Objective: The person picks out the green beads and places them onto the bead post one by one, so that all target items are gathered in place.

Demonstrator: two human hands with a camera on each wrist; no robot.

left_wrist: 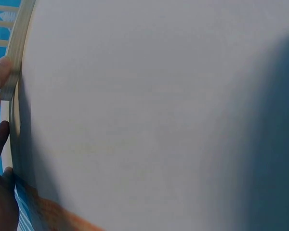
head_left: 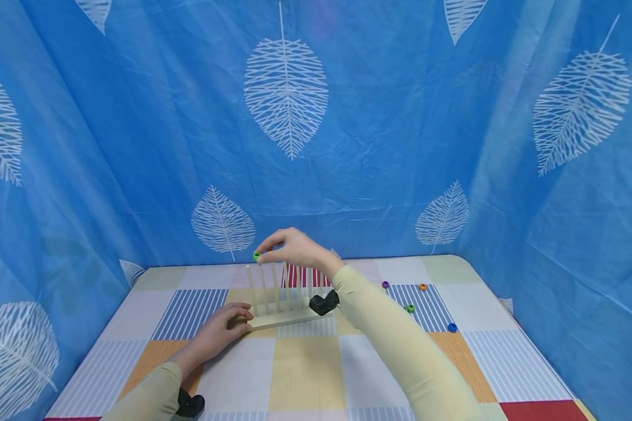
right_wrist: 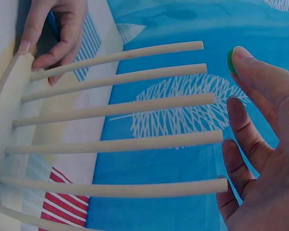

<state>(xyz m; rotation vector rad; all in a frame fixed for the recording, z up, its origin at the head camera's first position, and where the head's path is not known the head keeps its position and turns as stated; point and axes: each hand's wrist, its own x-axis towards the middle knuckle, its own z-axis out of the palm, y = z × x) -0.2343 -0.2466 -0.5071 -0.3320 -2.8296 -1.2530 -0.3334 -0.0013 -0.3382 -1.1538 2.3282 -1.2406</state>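
A pale wooden peg rack (head_left: 289, 317) stands on the table, with several upright pegs (right_wrist: 156, 143) along its base. My left hand (head_left: 223, 329) holds the left end of that base, thumb on the near side and fingers on the far side. Between thumb and forefinger, my right hand (head_left: 301, 250) pinches a green bead (head_left: 257, 256), just above the tops of the leftmost pegs. In the right wrist view the same bead (right_wrist: 230, 62) shows beyond the peg tips. No beads show on the pegs in that view.
To the right on the patchwork tablecloth (head_left: 305, 368) lie a purple bead (head_left: 385, 285), an orange bead (head_left: 423, 287), another green bead (head_left: 411, 308) and a blue bead (head_left: 453, 328). A blue curtain (head_left: 368, 146) with white leaf prints surrounds the table's back and sides.
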